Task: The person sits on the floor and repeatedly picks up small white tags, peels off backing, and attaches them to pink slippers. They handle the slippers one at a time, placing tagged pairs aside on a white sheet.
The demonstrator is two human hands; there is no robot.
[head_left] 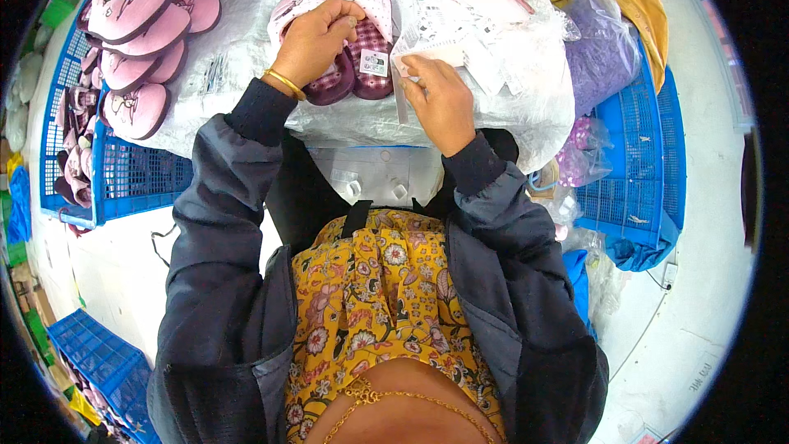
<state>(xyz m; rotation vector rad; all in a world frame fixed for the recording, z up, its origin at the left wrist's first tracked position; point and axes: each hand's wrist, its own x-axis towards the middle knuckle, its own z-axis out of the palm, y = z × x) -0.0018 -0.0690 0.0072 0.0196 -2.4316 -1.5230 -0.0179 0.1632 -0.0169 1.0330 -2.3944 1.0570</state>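
Your left hand (316, 43) is nearer the tagged slipper (376, 39), axis twelve-to-six.
Left fingertips pressed together, contents hidden; right hand (441, 107), four o'clock, pinch unclear.

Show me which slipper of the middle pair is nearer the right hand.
The right slipper, with the white label inside; its mate lies farther left, partly behind the left hand.

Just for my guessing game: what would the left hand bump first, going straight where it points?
The left hand would probably meet the labelled slipper's pink upper; depth is unclear.
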